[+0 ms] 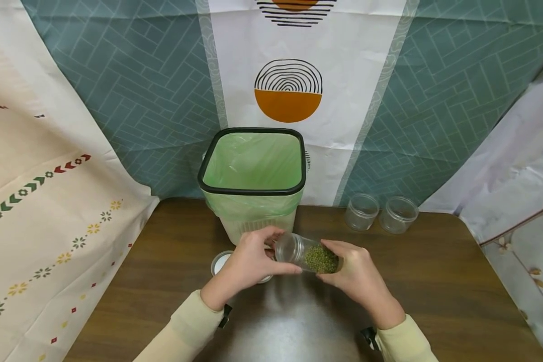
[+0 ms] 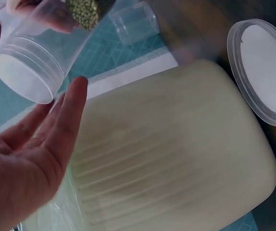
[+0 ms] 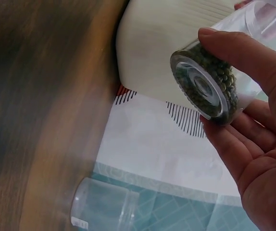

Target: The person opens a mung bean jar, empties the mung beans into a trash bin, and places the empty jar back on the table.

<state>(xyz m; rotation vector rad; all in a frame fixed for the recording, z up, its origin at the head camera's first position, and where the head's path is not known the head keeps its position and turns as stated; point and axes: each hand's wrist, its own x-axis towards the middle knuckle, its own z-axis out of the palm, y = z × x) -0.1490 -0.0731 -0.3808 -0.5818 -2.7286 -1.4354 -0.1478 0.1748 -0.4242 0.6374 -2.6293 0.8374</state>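
A clear plastic jar of green mung beans (image 1: 321, 259) is tilted on its side between the two hands, low in front of the bin. My right hand (image 1: 355, 271) grips it round the base, thumb on one side and fingers on the other, as the right wrist view shows too. The beans (image 2: 83, 12) lie gathered at the base end. My left hand (image 1: 253, 259) is around the mouth end, thumb and fingers spread wide; in the left wrist view its straight fingers (image 2: 70, 115) reach beside the jar's uncovered rim (image 2: 25, 79).
A cream bin (image 1: 253, 218) with a black rim and green liner stands behind the hands. Two clear jars (image 1: 362, 213) stand at the table's back right. Two round lids with white insides lie left of centre, one lid (image 1: 220, 261) partly behind the left hand.
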